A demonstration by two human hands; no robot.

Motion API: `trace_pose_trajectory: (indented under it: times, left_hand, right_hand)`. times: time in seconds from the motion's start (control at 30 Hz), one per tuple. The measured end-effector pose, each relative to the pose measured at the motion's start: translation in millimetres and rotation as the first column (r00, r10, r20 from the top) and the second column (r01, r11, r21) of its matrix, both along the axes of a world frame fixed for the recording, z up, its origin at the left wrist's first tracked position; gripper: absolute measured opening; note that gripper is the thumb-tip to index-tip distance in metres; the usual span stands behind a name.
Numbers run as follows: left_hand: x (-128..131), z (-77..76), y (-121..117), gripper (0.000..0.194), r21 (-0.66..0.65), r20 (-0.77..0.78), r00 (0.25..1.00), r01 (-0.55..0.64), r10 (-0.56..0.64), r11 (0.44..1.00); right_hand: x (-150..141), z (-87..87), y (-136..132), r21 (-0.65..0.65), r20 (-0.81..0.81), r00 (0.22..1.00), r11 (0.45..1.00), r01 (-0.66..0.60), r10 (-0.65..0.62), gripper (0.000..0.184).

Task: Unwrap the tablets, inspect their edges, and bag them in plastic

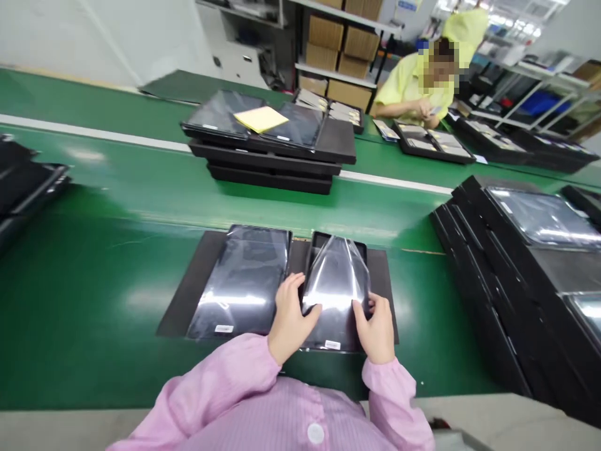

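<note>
Tablet (pixel 337 322): long axis pointing away from you.
Your left hand (pixel 287 321): grasping left edge, seemingly.
Your right hand (pixel 378 330): grasping right edge.

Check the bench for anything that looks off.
The clear film on the right-hand panel, between the left hand and right hand, looks odd: it creases and narrows toward the far end, leaving the far corners bare. The left-hand panel looks more evenly covered.

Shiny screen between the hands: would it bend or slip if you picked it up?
The screen probably stays stiff, as it looks flat and straight-edged. The wrinkled clear film might slide a little under fingers. Its glassy face could be fragile if dropped.
</note>
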State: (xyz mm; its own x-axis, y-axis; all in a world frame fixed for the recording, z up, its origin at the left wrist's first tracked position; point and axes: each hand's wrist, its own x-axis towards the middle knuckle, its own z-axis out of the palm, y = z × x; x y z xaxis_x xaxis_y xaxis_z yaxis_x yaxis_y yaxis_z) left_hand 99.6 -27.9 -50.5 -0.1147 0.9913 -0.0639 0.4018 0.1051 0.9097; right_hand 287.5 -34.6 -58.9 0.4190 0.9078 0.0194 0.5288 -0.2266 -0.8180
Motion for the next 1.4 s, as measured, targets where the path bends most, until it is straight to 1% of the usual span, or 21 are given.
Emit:
trace_pose_trajectory:
  times: [0.03,0.1,0.2,0.27,0.33,0.4,0.43,0.47,0.53,0.6,0.67,0.77,0.87,0.93,1.0,1.07,1.13,1.2,1.27,1.33,1.4]
  left_hand:
    - [3.8,4.9,-0.9,0.055,-0.029,0.150,0.989,-0.004,0.008,1.000]
    - [4.5,17.1,-2.7,0.055,-0.099,0.416,0.909,0.051,-0.005,0.994]
    - [-14.6,35.2,-4.4,0.071,-0.175,0.626,0.780,0.117,0.018,0.978]
    - [-37.8,43.3,-5.8,0.085,-0.216,0.677,0.731,0.083,0.088,0.973]
    - [-64.5,46.9,-8.5,0.089,-0.250,0.673,0.722,0.022,0.158,0.968]
    - [-90.7,46.0,-12.7,0.076,-0.264,0.608,0.767,-0.047,0.204,0.963]
    - [-102.6,44.0,-15.0,0.068,-0.273,0.554,0.800,-0.085,0.229,0.958]
    - [-113.4,41.3,-17.0,0.062,-0.285,0.492,0.830,-0.130,0.262,0.950]
    - [-131.4,34.5,-19.2,0.058,-0.307,0.368,0.865,-0.232,0.340,0.923]
    - [-143.9,28.0,-17.7,0.058,-0.299,0.277,0.886,-0.288,0.372,0.910]
    - [-151.1,23.5,-12.3,0.054,-0.242,0.209,0.919,-0.283,0.335,0.928]
    - [-153.1,21.0,0.1,0.046,-0.157,-0.001,0.964,-0.264,0.267,0.952]
    - [-149.5,20.6,12.5,0.046,-0.103,-0.186,0.943,-0.298,0.275,0.949]
    - [-148.0,20.2,19.6,0.047,-0.104,-0.212,0.935,-0.310,0.284,0.945]
    - [-149.1,20.1,25.8,0.046,-0.126,-0.205,0.937,-0.312,0.283,0.942]
    - [-152.9,21.3,31.5,0.042,-0.161,-0.158,0.945,-0.312,0.288,0.936]
    - [-157.4,24.8,37.2,0.036,-0.207,-0.080,0.950,-0.313,0.302,0.927]
    - [-160.6,31.0,43.5,0.034,-0.262,0.027,0.947,-0.301,0.319,0.917]
    - [-161.1,39.8,50.0,0.037,-0.329,0.176,0.932,-0.247,0.316,0.912]
    - [-159.4,50.3,54.8,0.038,-0.389,0.319,0.905,-0.145,0.281,0.910]
    - [-156.5,61.7,55.6,0.036,-0.414,0.412,0.879,-0.056,0.242,0.909]
  right_hand:
    - [2.9,1.5,2.2,-0.011,-0.038,0.999,1.000,0.002,-0.003,0.053]
    - [6.2,6.7,5.0,-0.032,-0.135,0.991,0.999,-0.021,0.016,0.056]
    - [-1.9,19.2,4.6,-0.035,-0.289,0.950,0.991,-0.131,0.116,0.054]
    - [-16.4,26.7,2.3,-0.019,-0.391,0.893,0.968,-0.251,0.224,0.052]
    - [-35.0,29.3,-0.2,-0.015,-0.520,0.789,0.920,-0.391,0.327,0.053]
    - [-54.8,25.4,-1.2,-0.014,-0.634,0.670,0.860,-0.509,0.386,0.054]
    - [-64.4,21.6,-0.9,-0.022,-0.662,0.634,0.835,-0.549,0.399,0.055]
    - [-73.6,17.1,0.1,-0.037,-0.667,0.624,0.818,-0.574,0.407,0.056]
    - [-90.4,8.2,3.9,-0.070,-0.641,0.647,0.808,-0.586,0.413,0.058]
    - [-104.0,2.0,9.5,-0.097,-0.600,0.689,0.818,-0.567,0.407,0.060]
    - [-113.4,-0.5,15.7,-0.094,-0.560,0.726,0.840,-0.534,0.399,0.062]
    - [-119.8,1.5,24.7,-0.086,-0.484,0.780,0.865,-0.494,0.397,0.061]
    - [-121.0,6.8,33.5,-0.089,-0.400,0.812,0.863,-0.497,0.426,0.056]
    - [-122.1,11.0,39.9,-0.101,-0.348,0.819,0.850,-0.517,0.456,0.053]
    - [-125.0,15.1,46.5,-0.120,-0.312,0.817,0.833,-0.540,0.485,0.059]
    - [-129.3,18.6,52.5,-0.141,-0.295,0.810,0.815,-0.562,0.507,0.077]
    - [-133.7,20.8,57.0,-0.159,-0.292,0.800,0.799,-0.581,0.524,0.095]
    - [-136.2,21.3,59.9,-0.177,-0.298,0.791,0.784,-0.595,0.534,0.104]
    - [-135.8,20.3,62.2,-0.190,-0.311,0.782,0.770,-0.609,0.541,0.103]
    - [-133.0,18.9,65.4,-0.184,-0.322,0.773,0.765,-0.617,0.547,0.099]
    - [-129.3,18.7,70.6,-0.138,-0.316,0.777,0.783,-0.606,0.545,0.085]
